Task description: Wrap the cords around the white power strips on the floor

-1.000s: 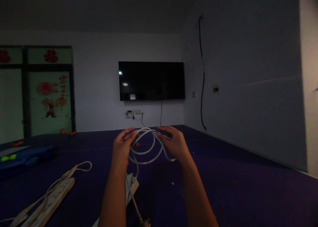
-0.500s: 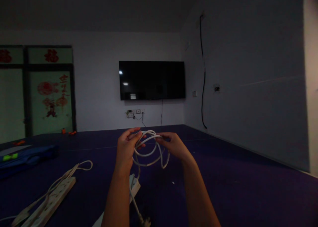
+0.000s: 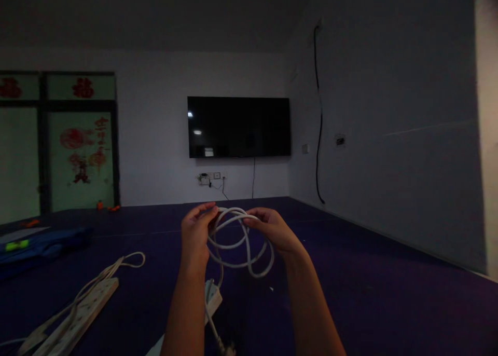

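A white power cord (image 3: 237, 265) hangs in loose loops between my hands, above the dark purple surface. My left hand (image 3: 197, 234) is closed on the left side of the loops, thumb pressed against the fingers. On the opposite side, my right hand (image 3: 272, 229) pinches the cord between thumb and fingers. Below the coil lies a white power strip (image 3: 213, 300), partly hidden behind my left forearm. The cord runs down toward this strip. A stretch of cord with a plug (image 3: 225, 347) at its end, dim and hard to make out, lies beside it.
Another white power strip (image 3: 80, 314) with its bundled cord lies at the left. Blue cloth (image 3: 50, 244) is farther left, with small orange objects (image 3: 112, 208) at the back. A wall (image 3: 412, 190) borders the right side; a television (image 3: 239, 127) hangs ahead.
The loops between my hands have widened and now hang slightly lower on the right, below my right hand. Both hands keep hold of the cord, nearly in place.
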Demonstrator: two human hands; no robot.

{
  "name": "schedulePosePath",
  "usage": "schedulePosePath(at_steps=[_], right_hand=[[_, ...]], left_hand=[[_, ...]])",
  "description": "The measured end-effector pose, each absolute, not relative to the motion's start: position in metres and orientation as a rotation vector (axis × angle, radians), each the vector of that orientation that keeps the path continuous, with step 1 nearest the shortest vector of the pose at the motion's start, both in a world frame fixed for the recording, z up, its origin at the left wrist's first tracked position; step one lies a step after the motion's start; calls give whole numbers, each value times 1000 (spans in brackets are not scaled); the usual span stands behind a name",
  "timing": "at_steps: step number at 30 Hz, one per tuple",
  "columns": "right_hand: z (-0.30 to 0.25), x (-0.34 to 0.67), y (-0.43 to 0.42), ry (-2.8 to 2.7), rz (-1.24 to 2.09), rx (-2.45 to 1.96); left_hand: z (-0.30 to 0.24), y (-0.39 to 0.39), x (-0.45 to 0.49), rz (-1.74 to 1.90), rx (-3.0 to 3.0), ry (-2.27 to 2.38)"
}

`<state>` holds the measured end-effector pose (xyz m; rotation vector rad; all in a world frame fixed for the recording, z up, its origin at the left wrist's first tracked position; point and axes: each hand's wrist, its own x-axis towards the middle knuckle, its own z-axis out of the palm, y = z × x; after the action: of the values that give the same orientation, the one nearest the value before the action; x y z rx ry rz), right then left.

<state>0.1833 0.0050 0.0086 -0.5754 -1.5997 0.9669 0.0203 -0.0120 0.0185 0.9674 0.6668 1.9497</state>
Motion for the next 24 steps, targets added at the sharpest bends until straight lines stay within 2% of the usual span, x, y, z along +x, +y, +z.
schedulePosePath(at_steps=[14, 21, 24], right_hand=[[12, 179, -1, -1631, 991, -494], [14, 180, -1, -1522, 995, -577], [14, 181, -2, -1508, 973, -578]], left_hand=[[11, 5, 8, 2209, 515, 630], [15, 0, -3, 2002, 653, 685], [14, -6, -14, 1907, 883, 795]])
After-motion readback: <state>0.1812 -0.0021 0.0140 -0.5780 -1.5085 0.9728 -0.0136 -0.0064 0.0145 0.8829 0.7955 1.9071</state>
